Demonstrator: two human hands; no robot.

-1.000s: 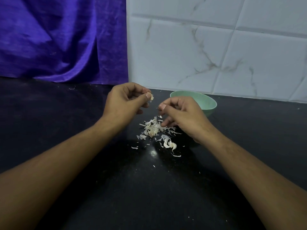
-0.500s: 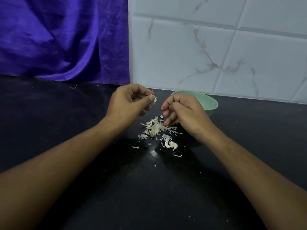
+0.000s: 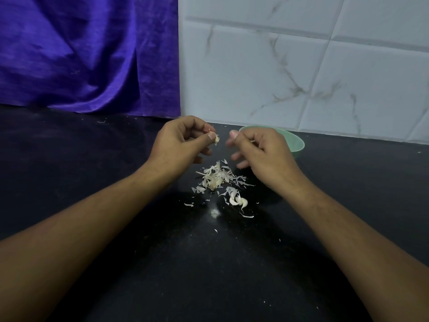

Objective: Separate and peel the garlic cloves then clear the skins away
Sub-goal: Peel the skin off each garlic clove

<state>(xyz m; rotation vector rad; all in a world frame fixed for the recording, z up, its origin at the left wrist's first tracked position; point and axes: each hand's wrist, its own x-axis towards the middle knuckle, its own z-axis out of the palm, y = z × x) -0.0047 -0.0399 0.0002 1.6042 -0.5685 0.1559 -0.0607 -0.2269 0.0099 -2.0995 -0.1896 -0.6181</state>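
From the head camera, a black, glossy countertop [image 3: 209, 275] fills the lower two thirds of the frame. It is dusted with pale specks and carries a small bright glare spot near the centre. Behind it the room divides in two: a purple cloth [image 3: 81, 54] hangs in folds across the upper left, its hem meeting the counter's back edge, and a white marble-veined tiled wall [image 3: 301, 66] takes up the upper right. Both forearms reach in from the bottom corners and the hands meet near the middle, close together but not touching. The left hand [image 3: 178, 145] pinches a small garlic clove [image 3: 216, 139] between thumb and curled forefinger, held above the counter. The right hand [image 3: 262, 154] faces it with fingers curled and thumb tip raised; whether it grips a scrap of skin cannot be told. Below and between the hands a loose pile of skins [image 3: 216, 176] lies on the counter, with stray flakes scattered around it. Just below and right of that pile, nearer the camera, lie a few pale cloves [image 3: 238, 201]. A light green bowl [image 3: 294, 142] stands on the counter close to the wall, right of centre, partly hidden behind the right hand; its contents are not visible.
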